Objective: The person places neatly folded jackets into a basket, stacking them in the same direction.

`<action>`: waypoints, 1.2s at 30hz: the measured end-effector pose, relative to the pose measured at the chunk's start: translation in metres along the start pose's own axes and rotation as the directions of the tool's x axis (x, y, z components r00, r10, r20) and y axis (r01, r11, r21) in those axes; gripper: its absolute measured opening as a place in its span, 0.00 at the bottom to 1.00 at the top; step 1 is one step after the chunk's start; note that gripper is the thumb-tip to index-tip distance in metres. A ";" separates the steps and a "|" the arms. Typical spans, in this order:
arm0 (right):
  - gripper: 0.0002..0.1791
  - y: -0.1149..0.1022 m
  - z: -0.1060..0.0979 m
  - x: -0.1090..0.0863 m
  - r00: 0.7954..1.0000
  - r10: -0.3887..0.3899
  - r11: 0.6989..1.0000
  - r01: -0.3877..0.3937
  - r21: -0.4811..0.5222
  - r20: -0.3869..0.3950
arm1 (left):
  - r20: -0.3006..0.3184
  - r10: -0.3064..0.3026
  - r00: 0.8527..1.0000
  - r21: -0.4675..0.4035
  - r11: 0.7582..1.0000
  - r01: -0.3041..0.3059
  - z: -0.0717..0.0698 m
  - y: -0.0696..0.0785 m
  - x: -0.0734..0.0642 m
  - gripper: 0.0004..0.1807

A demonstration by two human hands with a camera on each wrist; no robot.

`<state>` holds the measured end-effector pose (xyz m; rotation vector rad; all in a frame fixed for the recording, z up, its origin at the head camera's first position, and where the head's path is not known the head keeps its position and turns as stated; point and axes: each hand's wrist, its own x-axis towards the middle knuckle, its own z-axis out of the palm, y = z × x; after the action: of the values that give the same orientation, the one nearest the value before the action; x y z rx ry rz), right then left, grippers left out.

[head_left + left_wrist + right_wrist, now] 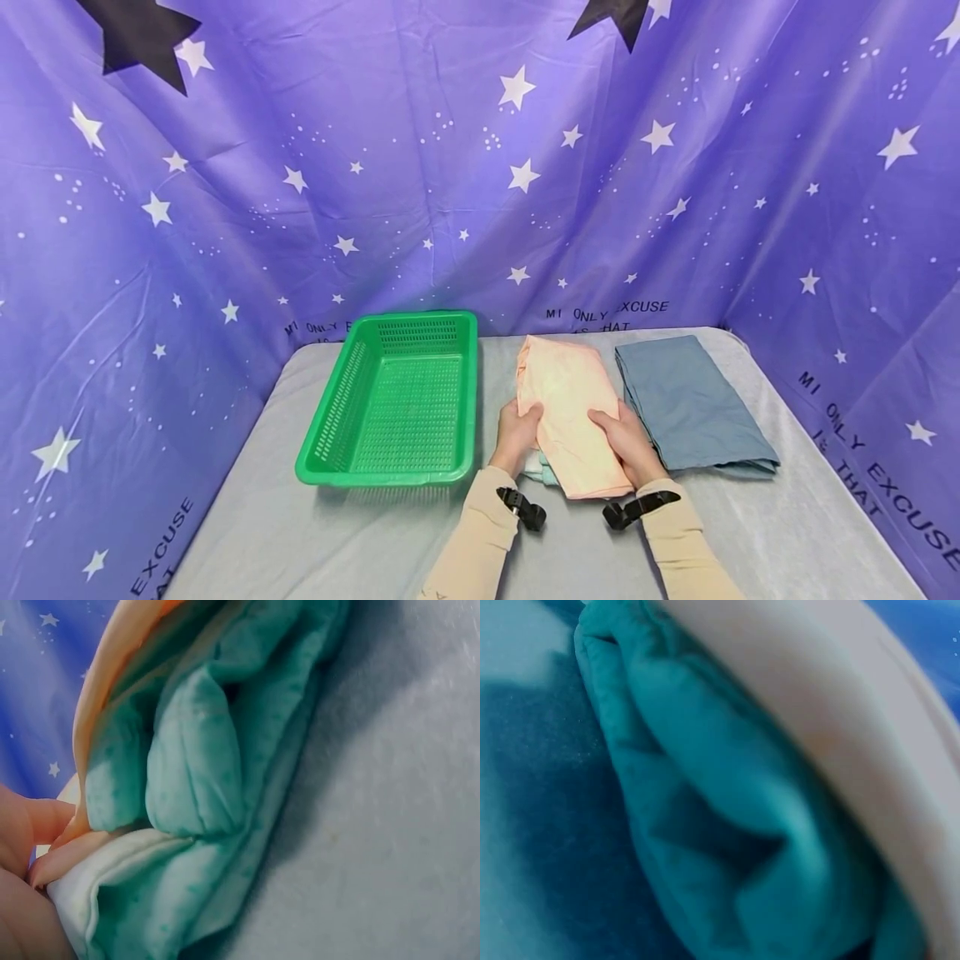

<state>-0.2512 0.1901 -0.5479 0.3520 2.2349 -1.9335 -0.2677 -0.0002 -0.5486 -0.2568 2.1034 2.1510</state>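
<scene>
A folded peach cloth (573,408) lies between my two hands, on top of a bunched mint-green dotted cloth (195,757). My left hand (517,429) grips the peach cloth at its left edge, thumb on top. On the opposite edge, my right hand (626,433) holds it the same way, thumb over the upper face. Only a bit of the green cloth shows below the peach one in the head view. In the right wrist view, folds of the green cloth (705,750) appear blurred, and the right fingers are hidden.
To the left stands a green plastic basket (467,400) with perforated sides and nothing in it. A folded blue-grey cloth (693,404) lies just right of my right hand. The grey-covered table (247,533) is bordered by purple star-patterned curtains (420,167).
</scene>
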 end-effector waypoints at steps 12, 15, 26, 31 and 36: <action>0.42 -0.006 -0.004 -0.008 0.999 -0.030 0.997 0.029 0.066 0.022 | 0.002 -0.008 1.000 -0.051 0.999 0.008 0.003 0.018 -0.013 0.17; 0.42 -0.007 -0.004 -0.010 0.999 -0.035 0.997 0.034 0.075 0.018 | 0.000 -0.007 1.000 -0.058 0.998 0.007 0.003 0.022 -0.015 0.17; 0.41 -0.017 -0.004 -0.020 0.998 -0.066 0.994 0.064 0.093 0.025 | -0.007 0.024 1.000 -0.074 0.997 -0.024 0.002 0.035 -0.022 0.17; 0.41 -0.022 -0.004 -0.022 0.998 -0.068 0.993 0.067 0.096 0.016 | -0.007 0.040 0.999 -0.080 0.996 -0.040 0.001 0.041 -0.024 0.16; 0.41 -0.028 -0.003 -0.025 0.997 -0.081 0.991 0.079 0.109 0.017 | -0.007 0.046 0.999 -0.071 0.996 -0.046 -0.002 0.047 -0.026 0.17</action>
<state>-0.2352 0.1873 -0.5141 0.2574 2.1681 -2.0942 -0.2517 -0.0022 -0.4973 -0.2241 2.0577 2.2568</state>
